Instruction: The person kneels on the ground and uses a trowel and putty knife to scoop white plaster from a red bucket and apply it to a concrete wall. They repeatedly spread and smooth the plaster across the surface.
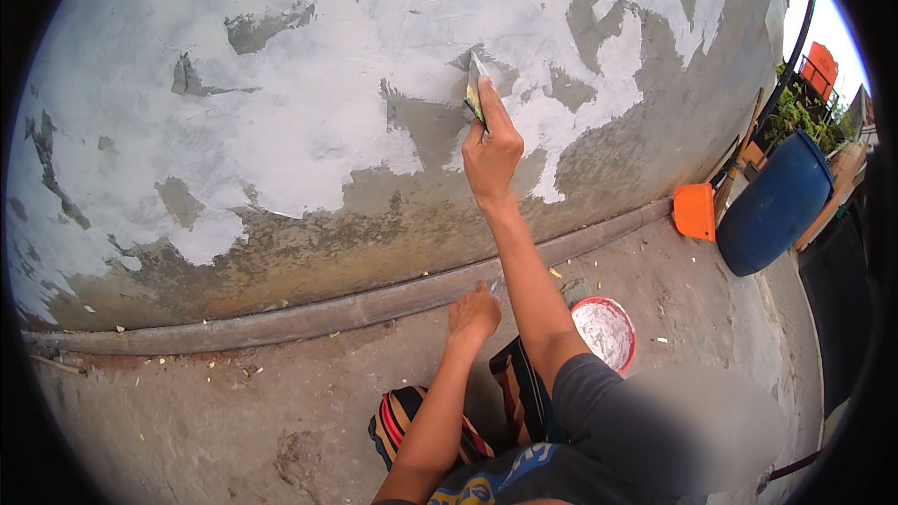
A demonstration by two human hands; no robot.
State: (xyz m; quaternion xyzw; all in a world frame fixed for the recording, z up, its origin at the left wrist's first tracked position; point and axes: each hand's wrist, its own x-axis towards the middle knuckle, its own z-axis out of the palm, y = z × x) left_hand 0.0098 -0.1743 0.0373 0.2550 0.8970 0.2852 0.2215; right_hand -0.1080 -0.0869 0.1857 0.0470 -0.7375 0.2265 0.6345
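My right hand [494, 161] grips a putty knife [475, 93] and holds its blade against the wall [421, 220] in front of me. White filler [309, 122] covers much of the wall in uneven patches, with bare grey cement between them and along the bottom. Lower down, my left hand [474, 314] hovers above the ground near my knees, its fingers curled. A small pale thing [497, 282] shows beside its fingertips; whether the hand holds it is unclear. Right of my knees stands a red-rimmed bucket [630, 325] with white paste [603, 335] inside.
A low concrete ledge [365, 307] runs along the wall's foot. At the right are an orange dustpan [694, 212] and a blue drum [776, 201], with plants [812, 117] behind. Small crumbs are scattered over the concrete ground [206, 421].
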